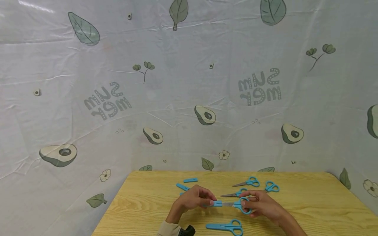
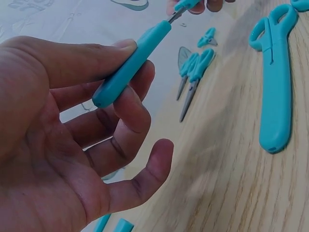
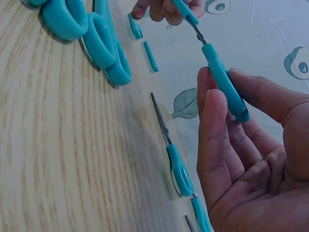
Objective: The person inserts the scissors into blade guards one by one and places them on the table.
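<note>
Between thumb and fingers, my left hand [image 1: 193, 199] pinches a blue blade cover [image 2: 133, 65]. My right hand [image 1: 263, 206] grips the blue handles of a pair of scissors [image 3: 224, 84]. The tips of the blades [image 1: 228, 204] sit inside the cover's mouth, and a stretch of bare metal shows between cover and handles. Both hands hold these pieces above the wooden table. Nearer the table's front lies another pair of scissors [image 1: 224, 226] with its blades fully inside a blue cover.
Behind the hands lie uncovered scissors [image 1: 249, 182], with another pair [image 1: 271, 186] to their right and one [image 1: 233, 195] partly behind my right hand. Loose blue covers [image 1: 190, 180] lie at the back left of the wooden table [image 1: 319, 203]. A printed sheet [image 1: 177, 82] hangs behind.
</note>
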Demonstrator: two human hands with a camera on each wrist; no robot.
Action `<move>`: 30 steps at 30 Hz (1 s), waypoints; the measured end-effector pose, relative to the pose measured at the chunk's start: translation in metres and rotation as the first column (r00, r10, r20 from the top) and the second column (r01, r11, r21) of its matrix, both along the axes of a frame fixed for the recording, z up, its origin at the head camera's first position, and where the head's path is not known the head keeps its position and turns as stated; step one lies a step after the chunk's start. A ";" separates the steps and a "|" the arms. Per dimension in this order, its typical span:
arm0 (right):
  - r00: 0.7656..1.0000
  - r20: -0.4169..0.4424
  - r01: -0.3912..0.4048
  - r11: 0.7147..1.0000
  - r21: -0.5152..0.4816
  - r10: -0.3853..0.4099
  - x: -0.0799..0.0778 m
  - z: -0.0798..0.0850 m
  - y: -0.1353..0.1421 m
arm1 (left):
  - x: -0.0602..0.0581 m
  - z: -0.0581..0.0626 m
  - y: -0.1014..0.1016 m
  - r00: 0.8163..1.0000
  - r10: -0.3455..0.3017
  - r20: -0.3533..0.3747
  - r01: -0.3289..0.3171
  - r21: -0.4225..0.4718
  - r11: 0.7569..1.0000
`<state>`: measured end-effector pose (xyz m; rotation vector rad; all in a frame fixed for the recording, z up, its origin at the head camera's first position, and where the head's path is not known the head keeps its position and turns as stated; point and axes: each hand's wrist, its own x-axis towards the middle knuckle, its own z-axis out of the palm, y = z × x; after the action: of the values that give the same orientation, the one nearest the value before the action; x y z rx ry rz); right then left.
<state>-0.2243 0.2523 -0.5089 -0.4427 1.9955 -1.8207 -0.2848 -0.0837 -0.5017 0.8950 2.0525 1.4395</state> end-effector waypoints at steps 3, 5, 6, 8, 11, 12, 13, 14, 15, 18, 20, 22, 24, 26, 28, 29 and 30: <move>1.000 0.003 -0.001 1.000 0.006 0.001 0.000 0.000 -0.002 | 0.000 0.001 0.003 1.000 0.003 0.001 -0.003 -0.002 1.000; 1.000 0.003 -0.001 1.000 0.007 0.001 0.000 0.000 -0.003 | 0.001 0.001 0.005 1.000 0.006 0.000 -0.006 -0.004 1.000; 1.000 0.002 -0.001 1.000 0.008 0.001 0.000 -0.001 -0.003 | 0.001 0.001 0.006 1.000 0.009 0.000 -0.009 -0.004 1.000; 1.000 0.003 0.001 1.000 0.006 -0.001 0.000 -0.001 -0.003 | 0.001 0.001 0.009 1.000 0.012 -0.004 -0.012 -0.007 1.000; 1.000 0.002 0.009 1.000 0.010 -0.009 -0.001 -0.001 -0.003 | 0.001 0.001 0.013 1.000 0.012 -0.006 -0.012 -0.006 1.000; 1.000 0.003 0.012 1.000 0.013 -0.012 -0.001 -0.001 -0.003 | 0.000 0.001 0.014 1.000 0.010 -0.004 -0.010 -0.005 1.000; 1.000 0.005 0.015 1.000 0.017 -0.015 -0.001 -0.001 -0.003 | 0.000 0.001 0.015 1.000 0.007 -0.004 -0.007 -0.005 1.000; 1.000 0.005 0.018 1.000 0.022 -0.018 -0.001 -0.001 -0.003 | 0.000 0.001 0.016 1.000 0.005 -0.002 -0.005 -0.003 1.000; 1.000 0.003 0.024 0.999 0.029 -0.024 -0.001 0.000 -0.004 | 0.000 0.001 0.017 1.000 0.004 0.000 -0.004 -0.001 1.000; 0.999 0.000 0.039 0.998 0.050 -0.039 -0.003 0.001 -0.007 | 0.000 0.001 0.016 1.000 0.007 0.001 -0.007 0.000 1.000; 0.999 -0.002 0.047 0.997 0.055 -0.047 -0.004 0.003 -0.009 | -0.001 0.001 0.016 1.000 0.017 0.001 -0.017 0.000 1.000; 0.999 0.000 0.051 0.997 0.055 -0.051 -0.005 0.004 -0.010 | -0.002 0.000 0.015 1.000 0.025 0.000 -0.025 0.000 1.000; 0.999 0.001 0.051 0.997 0.051 -0.051 -0.005 0.004 -0.011 | -0.002 0.000 0.015 1.000 0.030 0.001 -0.030 0.002 1.000; 0.999 -0.001 0.051 0.998 0.046 -0.051 -0.004 0.004 -0.012 | -0.002 0.000 0.015 1.000 0.028 -0.004 -0.028 0.003 1.000; 0.999 -0.003 0.050 0.998 0.043 -0.050 -0.004 0.003 -0.012 | -0.002 -0.001 0.015 1.000 0.024 -0.010 -0.024 0.003 1.000; 0.999 -0.004 0.051 0.998 0.041 -0.050 -0.004 0.002 -0.012 | -0.002 0.000 0.015 1.000 0.023 -0.013 -0.023 0.003 1.000; 0.999 -0.005 0.051 0.998 0.039 -0.051 -0.003 0.002 -0.012 | -0.001 0.000 0.016 1.000 0.022 -0.017 -0.022 0.001 1.000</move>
<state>-0.2276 0.2408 -0.5069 -0.3870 2.0596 -1.8086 -0.2861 -0.0679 -0.5021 0.8908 2.0804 1.4494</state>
